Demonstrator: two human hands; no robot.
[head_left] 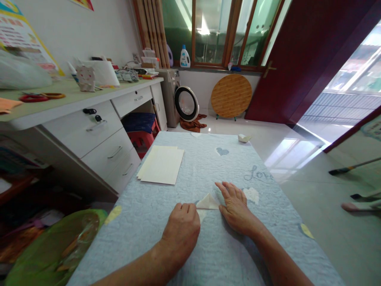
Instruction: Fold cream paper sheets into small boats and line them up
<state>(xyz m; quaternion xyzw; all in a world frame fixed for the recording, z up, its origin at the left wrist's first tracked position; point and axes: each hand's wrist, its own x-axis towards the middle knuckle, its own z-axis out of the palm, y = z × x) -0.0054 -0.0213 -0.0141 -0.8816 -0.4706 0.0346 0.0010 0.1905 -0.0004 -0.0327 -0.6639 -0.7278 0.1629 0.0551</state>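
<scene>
A small piece of pale paper (208,201), folded to a triangle with its point away from me, lies between my hands on the quilted cloth. My left hand (183,224) is closed at the paper's left corner, its curled fingers hiding that end. The right hand (236,206) rests at the other corner with its fingers stretched out and the thumb touching the paper's edge. Beyond them, to the left, is a stack of cream paper sheets (162,165). A small folded paper boat (244,138) sits at the far right corner of the table.
The light blue cloth (193,246) covers the table. On the left stand a white desk (101,115) with scissors (32,97) on it and a green bin (53,254). A red stool (141,139), a washing machine (169,95) and a round wooden board (231,95) are farther back.
</scene>
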